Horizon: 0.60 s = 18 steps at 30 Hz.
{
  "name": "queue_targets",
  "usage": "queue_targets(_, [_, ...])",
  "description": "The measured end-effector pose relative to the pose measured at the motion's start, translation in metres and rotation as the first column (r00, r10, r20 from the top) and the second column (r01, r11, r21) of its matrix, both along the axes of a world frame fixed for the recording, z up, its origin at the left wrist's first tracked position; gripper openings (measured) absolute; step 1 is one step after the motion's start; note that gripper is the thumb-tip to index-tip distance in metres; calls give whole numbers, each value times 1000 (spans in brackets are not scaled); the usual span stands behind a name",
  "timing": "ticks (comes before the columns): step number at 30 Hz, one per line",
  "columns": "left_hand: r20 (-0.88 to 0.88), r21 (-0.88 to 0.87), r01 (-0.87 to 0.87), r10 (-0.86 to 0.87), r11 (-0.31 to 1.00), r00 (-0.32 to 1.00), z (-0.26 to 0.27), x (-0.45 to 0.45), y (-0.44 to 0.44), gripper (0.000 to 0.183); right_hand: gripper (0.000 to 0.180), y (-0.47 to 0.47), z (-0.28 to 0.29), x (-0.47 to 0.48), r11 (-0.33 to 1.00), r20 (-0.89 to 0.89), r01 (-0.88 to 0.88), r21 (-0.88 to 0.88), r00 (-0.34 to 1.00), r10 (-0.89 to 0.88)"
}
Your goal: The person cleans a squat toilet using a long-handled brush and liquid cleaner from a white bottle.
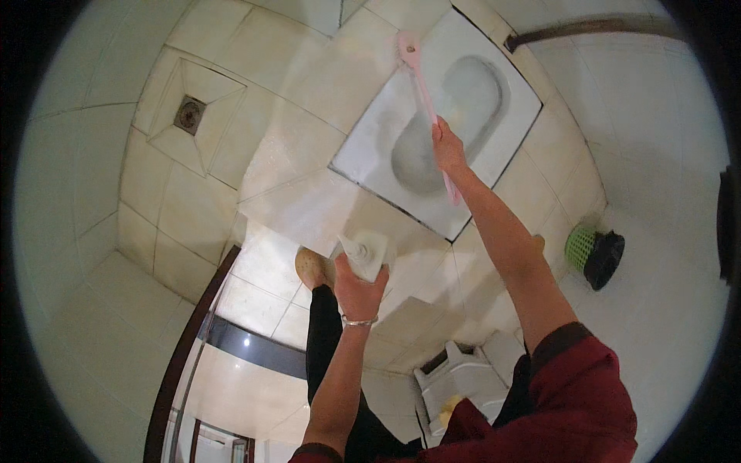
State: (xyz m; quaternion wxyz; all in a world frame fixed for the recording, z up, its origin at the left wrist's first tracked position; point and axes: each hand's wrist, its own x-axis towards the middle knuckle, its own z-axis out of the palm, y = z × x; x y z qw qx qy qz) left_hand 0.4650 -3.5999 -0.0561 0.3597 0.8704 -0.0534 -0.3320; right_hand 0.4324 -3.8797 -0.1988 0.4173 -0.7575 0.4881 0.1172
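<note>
My right hand [447, 144] is closed around the handle of a pink long-handled brush [424, 92]. The brush crosses above a white squat toilet [362, 153] set in the floor, and its bristled head lies past the toilet's upper left edge in the view. Lower down, my left hand [360, 289] grips a white pump bottle [370, 254] whose nozzle points up and left. A bracelet is round my left wrist. Whether the brush head touches anything, I cannot tell.
A square floor drain [190, 114] lies at the upper left. At the right stands a green basket [579, 247] with a black bag over its side. A white plastic stool [463, 379] is near my body. A dark door frame [191, 347] rises at the lower left.
</note>
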Motion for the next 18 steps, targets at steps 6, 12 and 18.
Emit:
queue_targets(6, [3,59,20,-20,998,1000,4,4,1,59,37,38,16,-52,975,115,-161,-150,977,179])
queue_targets(12, [52,-7,63,-63,998,997,1,-4,-7,55,36,-57,0,-10,950,61,-53,-309,995,75])
queue_targets(18, [86,20,94,-95,995,992,3,-9,-10,56,40,-127,9,-13,983,19,181,4,983,-181])
